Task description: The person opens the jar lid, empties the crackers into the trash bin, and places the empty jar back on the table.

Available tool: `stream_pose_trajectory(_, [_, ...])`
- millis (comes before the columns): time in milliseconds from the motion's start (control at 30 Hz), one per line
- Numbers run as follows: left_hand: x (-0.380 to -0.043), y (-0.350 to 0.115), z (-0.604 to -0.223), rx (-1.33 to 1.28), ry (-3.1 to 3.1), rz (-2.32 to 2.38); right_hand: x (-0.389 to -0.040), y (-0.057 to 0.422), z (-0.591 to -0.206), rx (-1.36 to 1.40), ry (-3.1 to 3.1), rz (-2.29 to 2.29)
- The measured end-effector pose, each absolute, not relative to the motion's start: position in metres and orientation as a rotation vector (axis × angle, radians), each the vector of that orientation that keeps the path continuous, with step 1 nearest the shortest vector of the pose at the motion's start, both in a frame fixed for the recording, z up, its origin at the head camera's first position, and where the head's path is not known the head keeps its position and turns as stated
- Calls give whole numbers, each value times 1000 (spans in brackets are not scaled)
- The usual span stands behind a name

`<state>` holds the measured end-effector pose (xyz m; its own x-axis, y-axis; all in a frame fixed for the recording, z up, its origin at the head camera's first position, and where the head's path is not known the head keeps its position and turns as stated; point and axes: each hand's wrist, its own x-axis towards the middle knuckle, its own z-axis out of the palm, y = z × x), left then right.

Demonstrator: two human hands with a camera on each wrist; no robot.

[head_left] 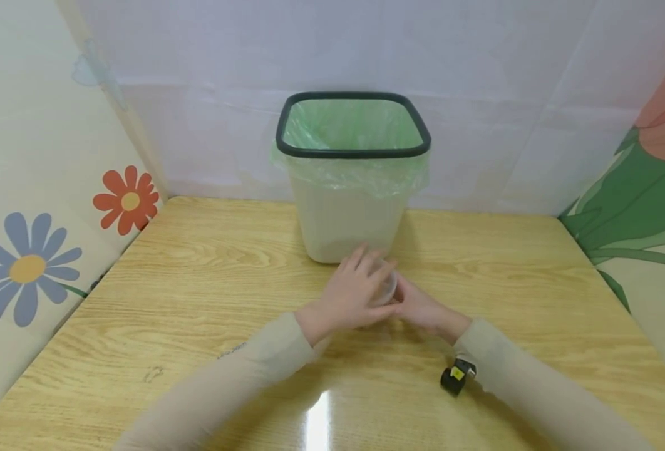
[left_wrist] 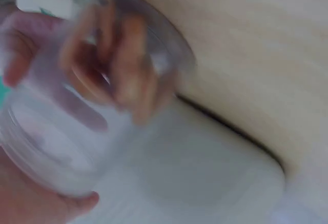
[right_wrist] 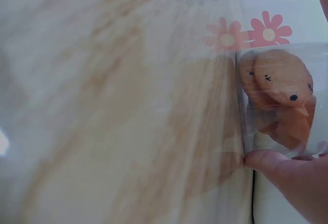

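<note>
A clear plastic jar (head_left: 387, 289) is between my hands, in front of the bin. Inside it are orange-brown rounded pieces (right_wrist: 284, 78) with small dark marks, sharp in the right wrist view and blurred in the left one. My left hand (head_left: 354, 291) lies over the jar from the left, fingers spread around its upper part and thumb toward the right hand. From the right side, my right hand (head_left: 422, 308) grips the jar; its thumb (right_wrist: 274, 165) presses the wall near one end. Most of the jar is hidden by the hands in the head view.
A pale bin (head_left: 349, 216) with a dark rim and a greenish liner (head_left: 360, 122) stands just beyond the hands. The wooden table (head_left: 214, 263) meets a white cloth backdrop and flower-patterned side walls. A small black device (head_left: 458, 376) sits at the right sleeve.
</note>
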<state>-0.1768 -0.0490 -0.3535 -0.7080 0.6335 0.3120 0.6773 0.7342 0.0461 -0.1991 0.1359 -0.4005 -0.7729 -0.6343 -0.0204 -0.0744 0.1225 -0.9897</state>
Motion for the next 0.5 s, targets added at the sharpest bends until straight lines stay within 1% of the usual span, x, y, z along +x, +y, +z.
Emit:
stream_pose_trajectory(233, [-188, -67, -349, -1251, -2670, -218, -200, 136, -401, -717, 1918, -1720])
stream_pose_trajectory(500, [-198, -77, -351, -1394, -2657, -307, -200, 137, -402, -719, 1894, -1727])
